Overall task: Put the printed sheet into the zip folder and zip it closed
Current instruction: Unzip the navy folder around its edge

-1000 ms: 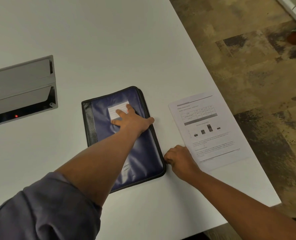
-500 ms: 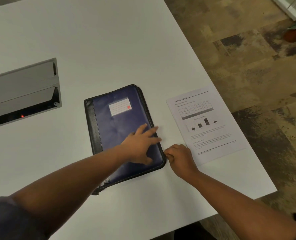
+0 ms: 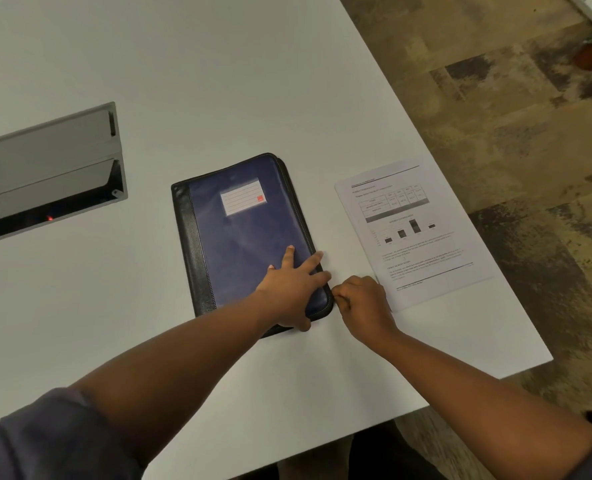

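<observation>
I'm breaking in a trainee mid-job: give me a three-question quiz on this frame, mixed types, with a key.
1. True or false: the printed sheet is already inside the zip folder.
2. Where does the left hand rest? A) on the sheet B) flat on the folder's cover near its lower right corner C) on the grey cable box
3. Fill in: the right hand pinches at the folder's lower ____ corner, where the zipper runs.

Key: 1 false, the sheet lies on the white table to the folder's right. 2 B. 3 right.
</observation>
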`<act>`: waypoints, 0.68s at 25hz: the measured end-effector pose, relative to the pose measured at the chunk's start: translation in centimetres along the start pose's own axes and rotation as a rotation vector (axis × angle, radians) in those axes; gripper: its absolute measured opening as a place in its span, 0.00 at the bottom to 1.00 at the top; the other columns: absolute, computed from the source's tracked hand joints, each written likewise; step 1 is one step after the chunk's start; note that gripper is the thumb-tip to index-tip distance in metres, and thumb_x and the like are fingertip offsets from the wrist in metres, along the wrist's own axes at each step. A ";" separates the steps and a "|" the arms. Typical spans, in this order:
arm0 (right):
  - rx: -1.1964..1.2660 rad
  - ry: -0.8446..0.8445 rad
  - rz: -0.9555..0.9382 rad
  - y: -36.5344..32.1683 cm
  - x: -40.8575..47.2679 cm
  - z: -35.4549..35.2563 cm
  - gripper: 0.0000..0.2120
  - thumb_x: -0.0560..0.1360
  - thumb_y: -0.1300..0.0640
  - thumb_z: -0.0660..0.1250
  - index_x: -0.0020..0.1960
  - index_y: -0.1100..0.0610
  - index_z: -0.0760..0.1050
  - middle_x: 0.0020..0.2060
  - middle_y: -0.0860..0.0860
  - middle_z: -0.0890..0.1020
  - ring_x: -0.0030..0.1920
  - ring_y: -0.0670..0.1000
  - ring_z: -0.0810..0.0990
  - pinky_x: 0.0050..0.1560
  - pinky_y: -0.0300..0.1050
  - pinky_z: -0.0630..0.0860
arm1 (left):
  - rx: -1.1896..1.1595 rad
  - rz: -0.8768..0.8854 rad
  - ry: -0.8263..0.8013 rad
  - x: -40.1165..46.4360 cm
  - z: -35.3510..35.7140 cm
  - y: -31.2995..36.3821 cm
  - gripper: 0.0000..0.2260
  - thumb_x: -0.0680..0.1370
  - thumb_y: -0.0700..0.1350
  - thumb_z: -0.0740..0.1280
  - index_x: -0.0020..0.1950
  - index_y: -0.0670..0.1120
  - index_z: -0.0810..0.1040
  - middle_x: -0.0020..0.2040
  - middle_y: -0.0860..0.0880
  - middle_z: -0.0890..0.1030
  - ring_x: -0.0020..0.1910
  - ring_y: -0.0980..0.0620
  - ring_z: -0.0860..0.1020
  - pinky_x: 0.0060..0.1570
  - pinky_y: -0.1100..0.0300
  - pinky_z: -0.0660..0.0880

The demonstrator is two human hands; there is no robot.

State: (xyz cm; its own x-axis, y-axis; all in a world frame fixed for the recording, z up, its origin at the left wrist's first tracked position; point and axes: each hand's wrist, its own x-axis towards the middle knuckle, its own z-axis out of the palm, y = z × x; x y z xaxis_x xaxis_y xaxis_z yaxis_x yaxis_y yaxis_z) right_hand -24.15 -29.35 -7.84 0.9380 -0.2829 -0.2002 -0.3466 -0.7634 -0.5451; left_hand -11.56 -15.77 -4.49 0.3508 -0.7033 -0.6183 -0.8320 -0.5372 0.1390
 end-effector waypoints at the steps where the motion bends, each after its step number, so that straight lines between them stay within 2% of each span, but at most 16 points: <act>1: 0.015 0.004 -0.005 0.1 -0.2 0.1 0.08 0.80 0.58 0.66 0.47 0.57 0.83 0.42 0.54 0.83 0.44 0.53 0.76 0.48 0.51 0.78 | -0.015 -0.001 -0.001 0.1 0.0 -0.1 0.47 0.67 0.58 0.79 0.78 0.59 0.55 0.83 0.54 0.46 0.79 0.30 0.43 0.67 0.28 0.64; 9: 0.086 0.056 -0.081 0.5 -2.4 1.8 0.05 0.75 0.67 0.71 0.41 0.61 0.83 0.36 0.56 0.83 0.40 0.57 0.77 0.40 0.51 0.77 | -0.065 0.016 -0.024 0.5 -0.2 -0.7 0.47 0.65 0.58 0.79 0.77 0.60 0.57 0.82 0.55 0.50 0.79 0.30 0.45 0.62 0.33 0.72; 14: 0.235 0.098 -0.107 -0.7 -4.3 4.5 0.02 0.74 0.63 0.73 0.43 0.60 0.84 0.37 0.53 0.85 0.39 0.55 0.79 0.40 0.51 0.79 | -0.099 0.032 -0.044 0.6 -0.5 -0.9 0.46 0.66 0.57 0.80 0.78 0.60 0.58 0.83 0.55 0.50 0.79 0.31 0.44 0.66 0.33 0.69; 17: 0.299 0.131 -0.147 -2.2 -4.9 6.0 0.03 0.73 0.63 0.74 0.44 0.58 0.86 0.38 0.52 0.86 0.39 0.54 0.80 0.41 0.47 0.79 | -0.131 0.030 -0.064 0.6 -0.7 -1.0 0.47 0.66 0.57 0.79 0.79 0.59 0.58 0.83 0.55 0.49 0.79 0.32 0.42 0.68 0.34 0.67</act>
State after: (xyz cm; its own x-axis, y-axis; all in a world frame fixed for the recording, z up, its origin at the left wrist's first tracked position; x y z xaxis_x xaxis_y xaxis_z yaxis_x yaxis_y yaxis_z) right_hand -27.95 -22.82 -10.56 0.9630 -0.2696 -0.0067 -0.1743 -0.6034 -0.7781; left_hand -10.23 -15.95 -4.45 0.2951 -0.6913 -0.6595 -0.7768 -0.5755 0.2557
